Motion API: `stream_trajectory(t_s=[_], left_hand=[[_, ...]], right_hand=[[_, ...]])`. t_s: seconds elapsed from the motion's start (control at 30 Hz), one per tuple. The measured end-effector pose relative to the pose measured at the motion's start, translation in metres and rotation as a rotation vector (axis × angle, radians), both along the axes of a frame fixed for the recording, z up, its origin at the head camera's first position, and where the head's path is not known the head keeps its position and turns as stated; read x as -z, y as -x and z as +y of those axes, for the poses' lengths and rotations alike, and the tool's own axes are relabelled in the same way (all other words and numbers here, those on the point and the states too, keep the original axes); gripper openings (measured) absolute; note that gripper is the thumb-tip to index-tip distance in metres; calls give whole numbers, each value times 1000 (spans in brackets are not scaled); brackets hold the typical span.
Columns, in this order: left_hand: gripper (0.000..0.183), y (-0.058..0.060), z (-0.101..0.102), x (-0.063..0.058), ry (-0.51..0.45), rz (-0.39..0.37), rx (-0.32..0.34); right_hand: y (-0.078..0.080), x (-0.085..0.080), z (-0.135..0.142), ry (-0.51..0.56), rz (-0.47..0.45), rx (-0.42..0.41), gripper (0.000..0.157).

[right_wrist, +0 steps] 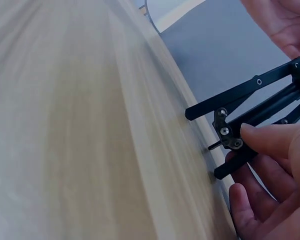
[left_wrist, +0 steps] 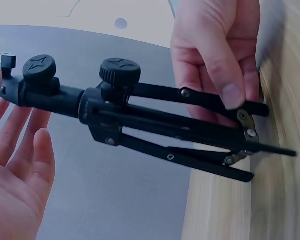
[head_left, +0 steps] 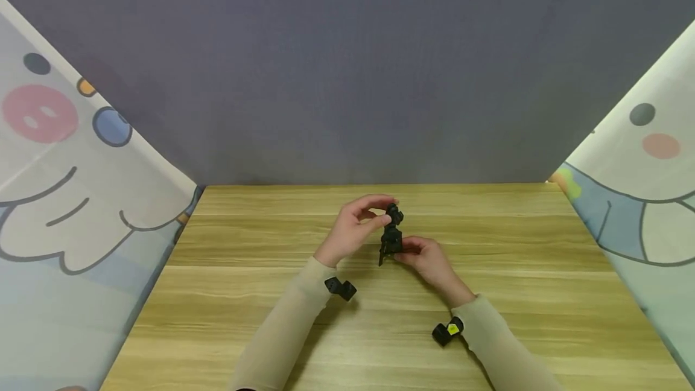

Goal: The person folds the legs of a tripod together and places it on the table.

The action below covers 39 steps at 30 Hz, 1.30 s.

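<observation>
A small black tripod (head_left: 392, 239) is between both hands over the wooden table. Its head end carries two ribbed knobs, and one knob (left_wrist: 120, 72) sits at the collar where the legs meet. The legs are folded partly in, with small metal hinge plates (right_wrist: 225, 131) near their lower ends. My left hand (head_left: 353, 231) holds the head end between thumb and fingers. Lower down, my right hand (head_left: 431, 263) pinches one leg, its thumb (right_wrist: 265, 140) lying by the hinge plate. I cannot tell whether the leg tips touch the table.
The wooden table (head_left: 244, 318) spreads around both arms. Behind it rises a grey panel (head_left: 347, 77), with cartoon-printed panels (head_left: 60, 210) at the left and right sides. Each sleeve has a small black camera (head_left: 339, 288) at the wrist.
</observation>
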State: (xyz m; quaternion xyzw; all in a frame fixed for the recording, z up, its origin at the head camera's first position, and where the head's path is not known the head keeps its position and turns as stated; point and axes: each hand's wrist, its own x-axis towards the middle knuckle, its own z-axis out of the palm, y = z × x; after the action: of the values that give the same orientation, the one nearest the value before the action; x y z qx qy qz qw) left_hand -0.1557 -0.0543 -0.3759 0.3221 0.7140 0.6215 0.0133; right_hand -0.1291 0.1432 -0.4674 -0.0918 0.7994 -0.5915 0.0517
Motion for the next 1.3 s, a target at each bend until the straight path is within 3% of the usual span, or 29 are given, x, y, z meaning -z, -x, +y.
stream_trajectory(t_s=[0.23,0.63,0.77,0.97,1.3], left_hand=[[32,0,6,-1,-19,7,42],[27,4,7,0,-33,25,9],[26,6,6,1,-54,16,-30],[25,9,1,5,-109,22,-134],[22,14,-22,18,-193,-13,-192]], right_hand=[[12,35,3,-27,38,61,18],[12,36,3,-95,71,76,18],[13,37,2,-102,87,83,17],[15,37,2,-70,74,90,18],[17,35,19,24,22,93,22]])
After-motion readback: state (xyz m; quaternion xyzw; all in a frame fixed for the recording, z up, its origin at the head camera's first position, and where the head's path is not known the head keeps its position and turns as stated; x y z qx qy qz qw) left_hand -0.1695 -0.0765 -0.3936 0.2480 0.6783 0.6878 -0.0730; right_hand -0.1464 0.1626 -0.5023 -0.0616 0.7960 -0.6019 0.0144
